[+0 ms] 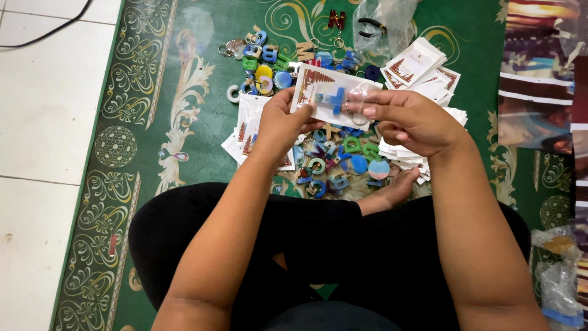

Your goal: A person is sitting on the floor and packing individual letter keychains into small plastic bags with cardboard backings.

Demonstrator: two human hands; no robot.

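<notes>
Both hands hold a small white packet with a clear plastic sleeve (324,89) above the green carpet. My left hand (283,121) grips its left edge. My right hand (413,119) pinches its right side, where a blue letter-shaped keychain (336,100) with a metal ring sits against the packet. Beneath the hands lies a heap of colourful letter keychains (340,165).
More keychains (263,64) lie scattered at the back. Stacks of white packets (422,67) sit to the right, a few more (248,125) to the left. A clear plastic bag (383,24) lies behind. My crossed legs and a foot (392,193) are in front. White tile floor (43,110) lies left.
</notes>
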